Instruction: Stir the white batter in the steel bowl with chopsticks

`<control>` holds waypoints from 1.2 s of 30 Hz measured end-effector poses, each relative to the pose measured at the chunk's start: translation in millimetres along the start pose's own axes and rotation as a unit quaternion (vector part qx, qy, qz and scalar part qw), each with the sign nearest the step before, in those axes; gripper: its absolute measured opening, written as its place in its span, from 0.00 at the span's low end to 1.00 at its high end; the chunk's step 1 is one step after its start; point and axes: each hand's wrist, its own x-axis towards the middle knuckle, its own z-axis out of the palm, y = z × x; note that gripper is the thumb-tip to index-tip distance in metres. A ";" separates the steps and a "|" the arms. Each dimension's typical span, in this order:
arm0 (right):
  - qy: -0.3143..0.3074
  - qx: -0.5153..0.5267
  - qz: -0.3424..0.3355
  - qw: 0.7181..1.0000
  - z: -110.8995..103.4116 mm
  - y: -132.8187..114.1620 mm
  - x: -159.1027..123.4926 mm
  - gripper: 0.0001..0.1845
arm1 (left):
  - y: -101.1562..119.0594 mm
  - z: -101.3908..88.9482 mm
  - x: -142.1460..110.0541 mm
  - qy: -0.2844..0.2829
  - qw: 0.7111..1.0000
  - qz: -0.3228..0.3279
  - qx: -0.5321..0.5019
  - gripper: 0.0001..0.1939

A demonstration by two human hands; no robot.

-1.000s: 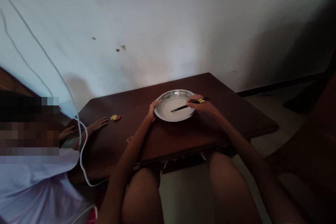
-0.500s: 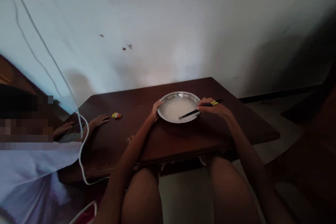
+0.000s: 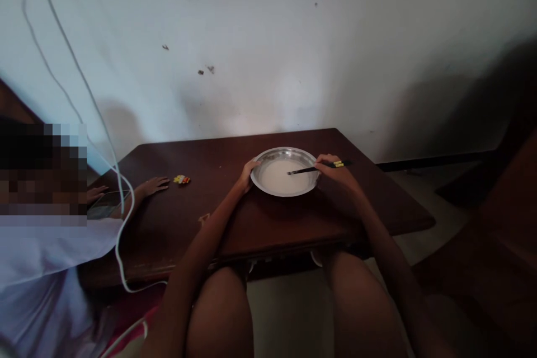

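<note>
A shiny metal basin (image 3: 285,192) stands on the dark wooden table (image 3: 251,229), partly filled with a whitish liquid (image 3: 281,176). My left hand (image 3: 248,175) grips the basin's left rim. At the right rim, my right hand (image 3: 333,169) is closed around dark chopsticks (image 3: 304,170) with yellow bands near their upper end. Their tips reach over the middle of the basin, at or in the liquid. Whether it is one stick or a pair I cannot make out.
Another person in a light shirt (image 3: 50,251) sits at the left, one hand (image 3: 154,185) resting on the table near a small yellow and orange object (image 3: 182,179). A dark flat device (image 3: 109,202) lies by that person. A white cable (image 3: 129,193) hangs across the table's left end.
The chopstick tips have swung from the near side of the liquid up toward its middle, and my right hand has turned slightly. My left hand stays on the rim.
</note>
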 end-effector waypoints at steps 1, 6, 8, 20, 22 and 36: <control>-0.024 0.016 0.003 1.000 -4.5 -1.0 -1.5 0.15 | 0.3 0.3 -0.2 0.002 1.000 -0.001 0.001 0.19; -0.155 0.072 0.015 0.985 -1.7 -11.7 -9.0 0.16 | 0.6 0.6 0.1 0.006 1.000 -0.005 -0.004 0.20; -0.127 0.044 -0.009 0.991 8.5 -12.6 -8.7 0.14 | 0.4 0.0 0.5 0.004 1.000 -0.004 -0.005 0.20; -0.116 0.096 0.055 0.987 -11.3 -12.3 -10.0 0.18 | 2.9 0.3 -2.6 0.001 1.000 0.002 0.005 0.18; -0.139 0.117 0.063 0.981 -7.6 -18.5 -12.6 0.18 | 3.2 0.7 -3.1 -0.003 1.000 0.004 0.005 0.18; -0.022 0.083 0.042 0.995 8.1 -1.1 -2.8 0.18 | -0.5 -2.4 1.3 -0.011 1.000 0.011 0.006 0.18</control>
